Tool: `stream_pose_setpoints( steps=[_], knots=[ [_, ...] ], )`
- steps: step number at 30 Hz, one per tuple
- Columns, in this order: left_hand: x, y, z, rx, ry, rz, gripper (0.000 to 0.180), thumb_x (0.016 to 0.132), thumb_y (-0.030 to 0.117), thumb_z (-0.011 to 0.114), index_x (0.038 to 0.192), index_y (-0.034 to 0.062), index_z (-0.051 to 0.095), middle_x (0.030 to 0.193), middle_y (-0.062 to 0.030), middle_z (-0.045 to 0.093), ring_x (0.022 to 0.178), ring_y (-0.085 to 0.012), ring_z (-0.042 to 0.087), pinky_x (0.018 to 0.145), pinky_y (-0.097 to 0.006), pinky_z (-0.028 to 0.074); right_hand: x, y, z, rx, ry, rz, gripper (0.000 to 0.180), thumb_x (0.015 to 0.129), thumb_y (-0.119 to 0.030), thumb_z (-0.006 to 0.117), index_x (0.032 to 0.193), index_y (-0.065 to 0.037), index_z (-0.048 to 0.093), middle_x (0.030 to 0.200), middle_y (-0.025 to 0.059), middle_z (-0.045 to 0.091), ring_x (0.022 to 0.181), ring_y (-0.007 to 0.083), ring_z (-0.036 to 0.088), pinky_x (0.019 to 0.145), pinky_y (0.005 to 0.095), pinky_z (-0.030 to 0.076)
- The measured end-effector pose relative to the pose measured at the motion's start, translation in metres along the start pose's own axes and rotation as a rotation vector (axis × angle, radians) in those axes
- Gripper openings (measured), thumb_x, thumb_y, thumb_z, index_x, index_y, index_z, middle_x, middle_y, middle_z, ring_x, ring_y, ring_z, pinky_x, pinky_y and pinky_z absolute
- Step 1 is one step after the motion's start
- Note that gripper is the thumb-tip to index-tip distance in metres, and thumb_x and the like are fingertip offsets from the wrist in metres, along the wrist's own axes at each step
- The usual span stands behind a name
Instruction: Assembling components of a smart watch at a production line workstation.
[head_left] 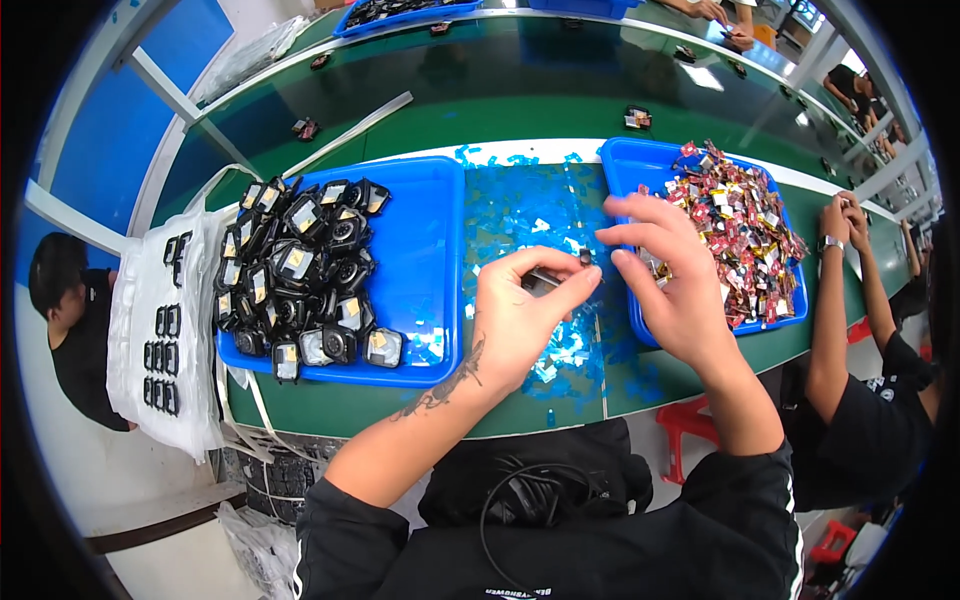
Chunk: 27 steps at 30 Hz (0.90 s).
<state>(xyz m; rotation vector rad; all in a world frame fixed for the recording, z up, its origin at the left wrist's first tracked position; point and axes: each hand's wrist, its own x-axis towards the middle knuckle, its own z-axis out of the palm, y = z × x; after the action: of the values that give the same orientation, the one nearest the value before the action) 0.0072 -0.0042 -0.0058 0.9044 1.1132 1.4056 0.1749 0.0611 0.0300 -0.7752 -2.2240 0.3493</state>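
My left hand [520,315] is closed round a small dark case [541,282], mostly hidden by the fingers, above the middle of the bench. The part that shows resembles the black watch-like cases [300,262] heaped in the left blue tray [420,300]. My right hand [672,275] hovers just to the right with fingers apart and nothing visible in them. Beneath and beyond it stands the right blue tray [622,168], piled with small red, white and yellow electronic parts [735,235].
Blue film scraps [520,210] litter the green bench [400,405] between the trays. White moulded trays [140,340] holding several black cases stand at the left. Behind runs a green conveyor [540,110] with scattered devices. A co-worker's hands [845,220] are at the right, near a red stool [685,425].
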Motion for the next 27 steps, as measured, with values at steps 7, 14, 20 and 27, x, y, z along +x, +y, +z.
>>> stream_pose_setpoints(
  steps=[7,14,20,27],
  knots=[
    [0.001,0.001,0.000,-0.056,0.063,0.021,0.013,0.082,0.009,0.076,0.085,-0.0012,0.069,0.072,-0.0003,0.063,0.065,-0.0035,0.055,0.058,-0.020,0.043,0.000,-0.011,0.013,0.517,0.138,0.323,0.017,0.085,0.001,0.065,0.101,-0.002,0.068,0.098,0.0074,0.066,0.089,0.0147,0.065,0.067,0.0271,0.052],
    [-0.001,0.000,-0.004,0.208,-0.075,0.127,0.015,0.086,0.012,0.071,0.095,0.0010,0.066,0.085,-0.0012,0.064,0.076,-0.0056,0.056,0.066,-0.023,0.045,-0.006,-0.015,0.008,0.475,0.054,0.274,0.012,0.084,0.001,0.066,0.096,0.000,0.069,0.089,0.0067,0.066,0.080,0.0119,0.063,0.067,0.0241,0.050],
    [0.006,0.006,-0.012,-0.602,-0.012,-0.224,0.026,0.098,0.011,0.048,0.120,0.0000,0.055,0.108,-0.0077,0.059,0.096,-0.0155,0.058,0.083,-0.030,0.047,-0.024,-0.028,-0.006,0.417,0.062,0.390,0.017,0.084,0.005,0.063,0.099,0.002,0.070,0.088,0.0077,0.066,0.077,0.0106,0.060,0.068,0.0241,0.048],
    [0.001,0.001,-0.004,-0.358,-0.096,-0.195,0.026,0.098,0.011,0.054,0.119,-0.0029,0.060,0.111,-0.0096,0.065,0.101,-0.0157,0.064,0.090,-0.029,0.053,-0.024,-0.035,0.027,0.530,0.080,0.508,0.015,0.083,0.001,0.070,0.098,0.000,0.069,0.083,0.0020,0.066,0.069,0.0035,0.057,0.057,0.0182,0.042]
  ],
)
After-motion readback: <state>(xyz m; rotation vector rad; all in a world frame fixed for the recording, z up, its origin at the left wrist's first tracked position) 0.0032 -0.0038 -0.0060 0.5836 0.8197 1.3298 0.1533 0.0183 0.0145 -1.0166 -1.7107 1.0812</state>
